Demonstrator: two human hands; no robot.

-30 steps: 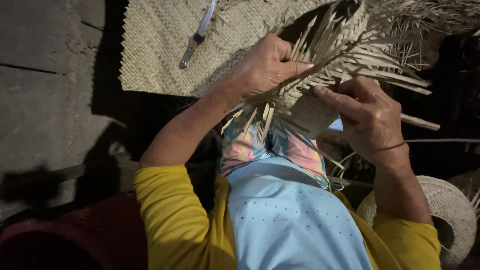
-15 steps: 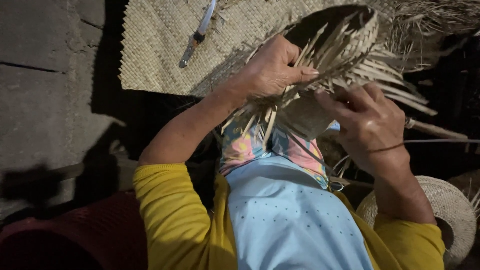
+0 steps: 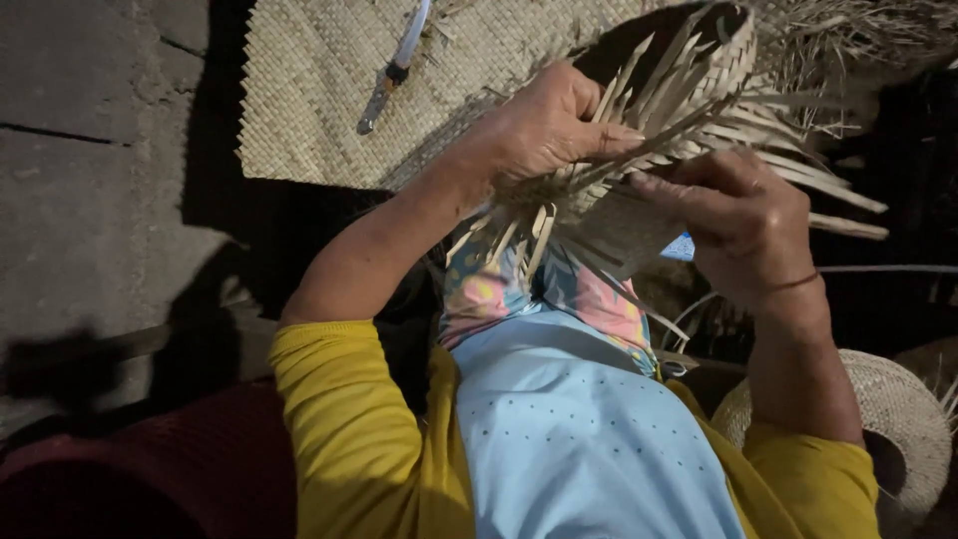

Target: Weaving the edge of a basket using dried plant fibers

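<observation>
Since the earlier frame, both hands have tilted the half-woven basket further upward.
Left hand grips the loose straw strips; right hand pinches 1 strip beside it. Behind, a knife lies on a woven mat.

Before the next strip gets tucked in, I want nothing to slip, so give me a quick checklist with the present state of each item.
1. Left hand gripping the half-woven basket over its loose strips: ok.
2. Right hand pinching strips on the underside: ok.
3. Loose strip ends fanned out, not tangled: ok.
4. Which strip the right fingers hold: cannot tell, they cover it.
5. Knife lying on the woven mat, apart from both hands: ok.
6. Finished basket by the right elbow, out of the way: ok.
</observation>
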